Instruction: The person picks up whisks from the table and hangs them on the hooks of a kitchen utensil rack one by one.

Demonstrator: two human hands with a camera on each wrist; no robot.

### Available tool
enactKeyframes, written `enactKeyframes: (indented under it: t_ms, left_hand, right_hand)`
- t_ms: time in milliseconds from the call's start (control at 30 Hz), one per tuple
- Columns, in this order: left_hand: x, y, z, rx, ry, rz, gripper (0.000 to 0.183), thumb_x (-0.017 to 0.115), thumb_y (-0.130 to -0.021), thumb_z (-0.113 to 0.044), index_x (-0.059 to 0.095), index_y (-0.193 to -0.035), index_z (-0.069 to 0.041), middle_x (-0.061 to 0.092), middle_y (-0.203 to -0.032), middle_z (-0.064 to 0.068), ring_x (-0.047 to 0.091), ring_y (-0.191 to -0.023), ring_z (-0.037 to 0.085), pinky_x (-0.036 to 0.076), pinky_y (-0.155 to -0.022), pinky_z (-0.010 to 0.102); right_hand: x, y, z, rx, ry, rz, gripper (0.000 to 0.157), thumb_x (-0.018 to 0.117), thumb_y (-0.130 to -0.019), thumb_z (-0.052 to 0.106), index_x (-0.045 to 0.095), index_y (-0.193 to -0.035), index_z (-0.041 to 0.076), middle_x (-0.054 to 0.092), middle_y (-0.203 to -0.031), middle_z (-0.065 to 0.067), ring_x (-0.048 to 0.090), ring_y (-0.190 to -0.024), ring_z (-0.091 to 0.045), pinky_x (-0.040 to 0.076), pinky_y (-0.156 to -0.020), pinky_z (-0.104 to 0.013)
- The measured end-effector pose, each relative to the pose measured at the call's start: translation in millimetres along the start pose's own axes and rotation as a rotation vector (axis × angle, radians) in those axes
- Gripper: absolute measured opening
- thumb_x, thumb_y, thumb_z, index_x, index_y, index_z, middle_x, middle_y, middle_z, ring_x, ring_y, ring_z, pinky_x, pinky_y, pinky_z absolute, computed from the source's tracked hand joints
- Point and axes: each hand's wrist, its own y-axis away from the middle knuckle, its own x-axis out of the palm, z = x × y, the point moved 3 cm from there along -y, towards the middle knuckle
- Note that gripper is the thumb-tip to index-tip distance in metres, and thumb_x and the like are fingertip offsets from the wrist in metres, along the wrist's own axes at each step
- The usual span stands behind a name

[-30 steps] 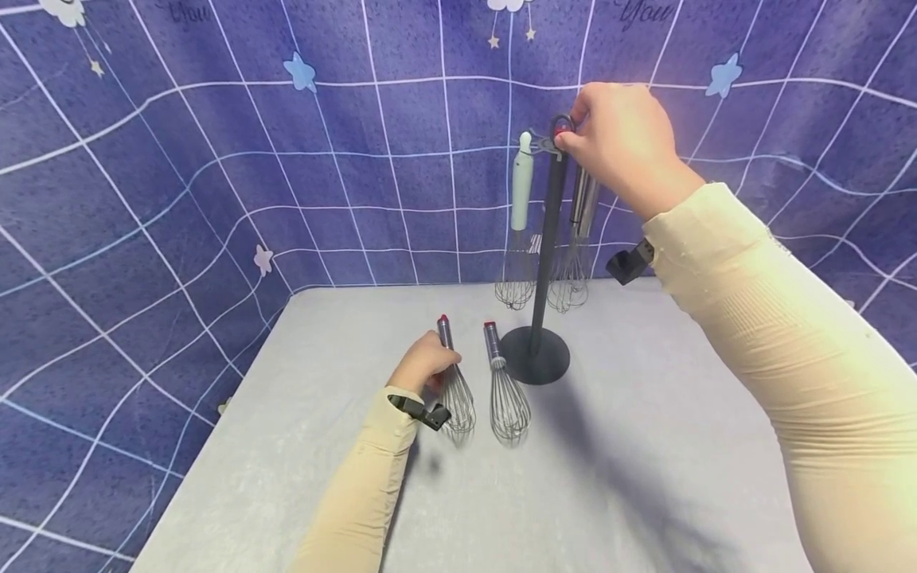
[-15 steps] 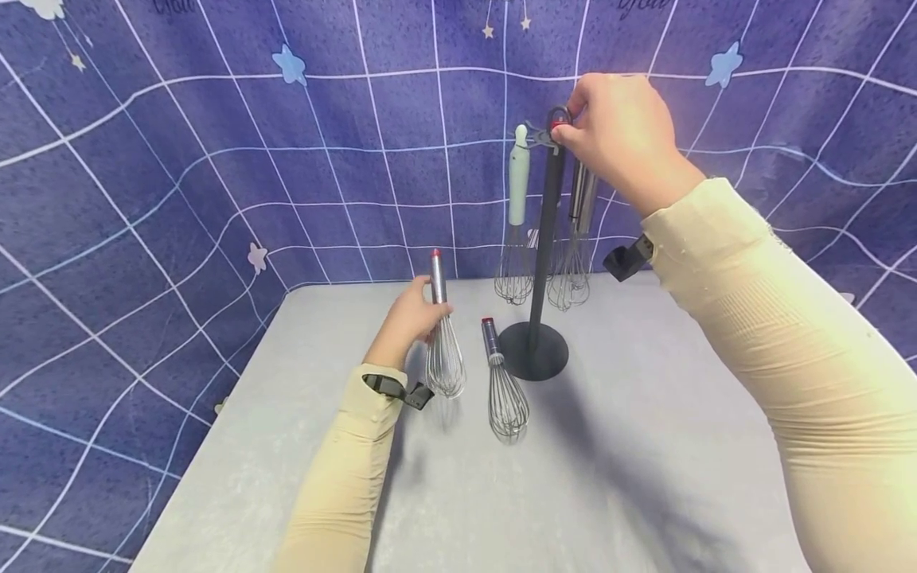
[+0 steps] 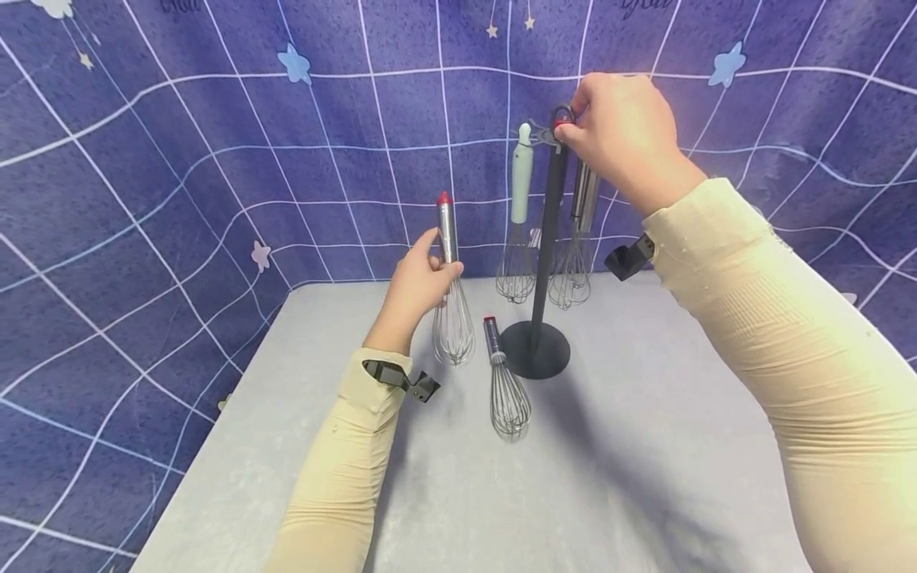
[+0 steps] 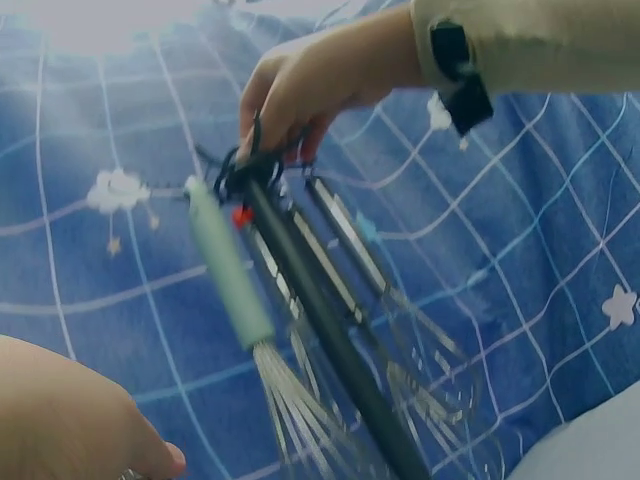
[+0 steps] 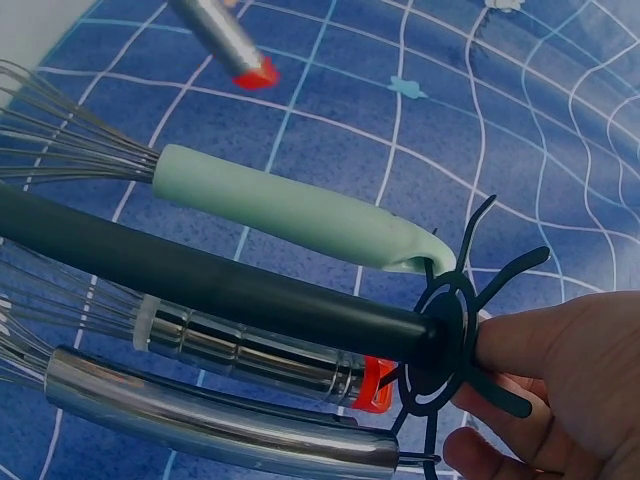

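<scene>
My left hand (image 3: 418,280) holds a whisk (image 3: 447,227) with a silver handle and red end cap, upright above the table, wires down. In the right wrist view, the red-capped handle end of that whisk (image 5: 222,40) shows at the top. My right hand (image 3: 625,131) grips the hooked top of a black stand (image 3: 548,239). A whisk with a pale green handle (image 3: 521,181) hangs on its left side. Behind the pole hang several silver-handled whisks (image 5: 220,415), one with a red end. Another red-capped whisk (image 3: 507,390) lies on the table, left of the stand's base.
The stand's round black base (image 3: 552,362) rests on a light grey table (image 3: 286,461). A blue cloth with white grid lines (image 3: 344,175) hangs behind and to the left. The hook ring (image 5: 445,340) has several curved arms sticking out.
My left hand has lifted its whisk from the table, up and away from me, turning it more upright. My right hand has stayed on the stand's top.
</scene>
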Motion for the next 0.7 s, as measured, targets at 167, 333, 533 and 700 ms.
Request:
enactKeyframes:
  t_ms: [167,333,533,700]
  left_hand:
    - [-5.3,3.3,-23.6,0.065,-0.037,-0.046,0.076,0.071,-0.095,-0.029,0.031,-0.160,-0.021,0.063,-0.100,0.006,0.065,-0.086,0.021,0.058,-0.071,0.036]
    - [-9.7,6.2,-42.4,0.116,-0.048,-0.060,0.075,0.071,-0.095,-0.028,0.033,-0.159,-0.021,0.068,-0.109,0.008,0.068,-0.092,0.023,0.054,-0.084,0.043]
    - [-11.6,12.3,-59.1,0.192,-0.029,-0.078,0.072,0.072,-0.095,-0.028,0.037,-0.157,-0.025,0.069,-0.109,0.009,0.069,-0.097,0.022,0.055,-0.083,0.042]
    - [-10.9,16.8,-71.3,0.258,-0.019,-0.111,0.073,0.075,-0.093,-0.027,0.039,-0.156,-0.027,0.070,-0.105,0.007,0.069,-0.088,0.021,0.055,-0.074,0.039]
  right_hand:
    - [0.4,1,1,-0.004,0.004,-0.005,0.037,0.063,-0.098,0.036,0.069,-0.117,0.005,0.069,-0.121,-0.018,0.062,-0.108,-0.039,0.049,-0.088,-0.057]
    - [0.2,1,1,-0.005,0.008,-0.009,0.037,0.063,-0.098,0.036,0.069,-0.118,0.005,0.069,-0.121,-0.019,0.062,-0.108,-0.039,0.049,-0.089,-0.058]
    - [0.9,0,1,-0.008,0.009,-0.005,0.038,0.062,-0.099,0.036,0.068,-0.119,0.004,0.069,-0.121,-0.019,0.061,-0.110,-0.040,0.049,-0.091,-0.058]
    - [0.8,1,2,-0.012,0.008,-0.015,0.038,0.062,-0.099,0.035,0.068,-0.118,0.004,0.069,-0.121,-0.019,0.062,-0.111,-0.041,0.049,-0.091,-0.059]
